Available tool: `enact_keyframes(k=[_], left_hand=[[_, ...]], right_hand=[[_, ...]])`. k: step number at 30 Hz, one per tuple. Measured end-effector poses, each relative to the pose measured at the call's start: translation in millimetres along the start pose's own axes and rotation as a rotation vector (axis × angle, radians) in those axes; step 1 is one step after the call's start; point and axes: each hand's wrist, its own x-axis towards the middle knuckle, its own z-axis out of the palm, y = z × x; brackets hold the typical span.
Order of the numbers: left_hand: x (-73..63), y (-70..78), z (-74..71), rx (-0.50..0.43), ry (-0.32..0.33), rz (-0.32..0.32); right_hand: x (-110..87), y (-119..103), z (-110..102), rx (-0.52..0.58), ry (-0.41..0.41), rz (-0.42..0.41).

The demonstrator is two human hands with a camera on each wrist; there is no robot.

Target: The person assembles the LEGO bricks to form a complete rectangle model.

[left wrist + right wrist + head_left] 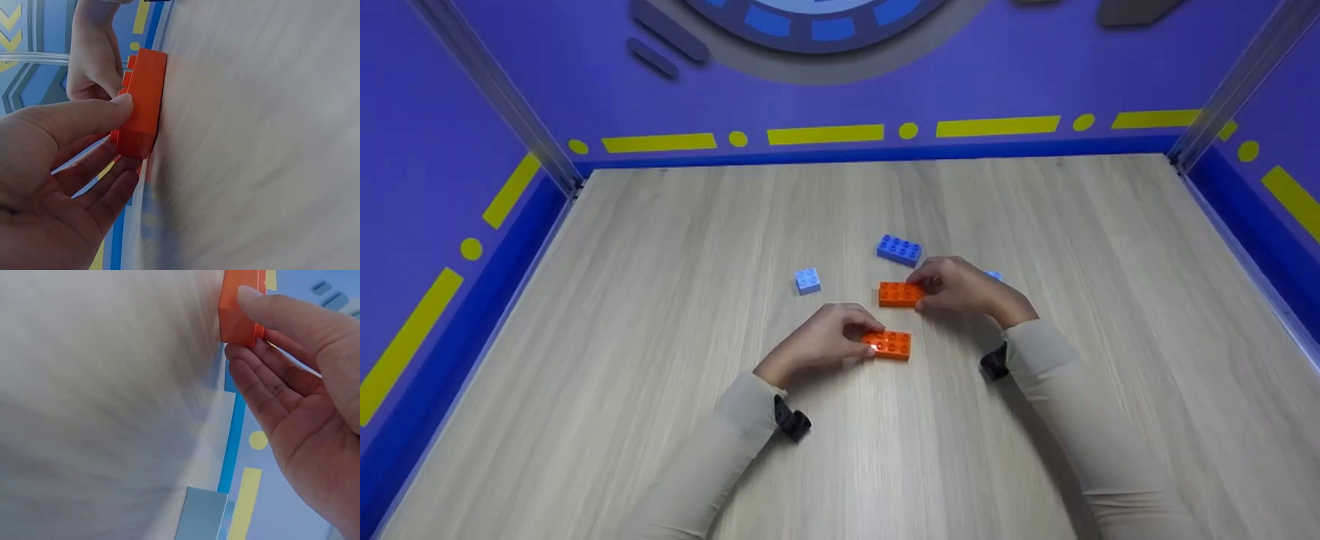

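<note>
Two orange toy bricks lie one behind the other on the wooden table. My left hand (829,335) pinches the left end of the nearer orange brick (894,345) between thumb and fingers. In the left wrist view that brick (144,107) stands studs away from the thumb's side, its base along the tabletop. My right hand (964,287) grips the right end of the farther orange brick (897,295). The right wrist view has the thumb against the side of this brick (236,312), the other fingers curled around its end.
A dark blue brick (899,250) lies just behind the farther orange one. To the left sits a small light blue brick (808,281). Another light blue brick (994,275) is partly hidden behind my right hand. Blue panels (840,105) with yellow dashes wall the table (697,225).
</note>
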Motion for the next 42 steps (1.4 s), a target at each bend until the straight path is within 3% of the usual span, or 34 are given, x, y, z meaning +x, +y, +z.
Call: enact_keyframes(k=[16,24,42], left_hand=[[-1.6,-0.9,-6.2,0.007,0.027,-0.044],[-0.2,-4.0,-7.9,0.034,0.048,0.012],[1.9,-7.7,-10.2,0.018,0.059,-0.068]], right_hand=[[-9.7,5.0,-4.2,0.011,-0.032,0.012],[-15.6,5.8,-6.6,0.022,-0.029,-0.013],[-24.5,8.4,-7.5,0.027,-0.047,0.028]])
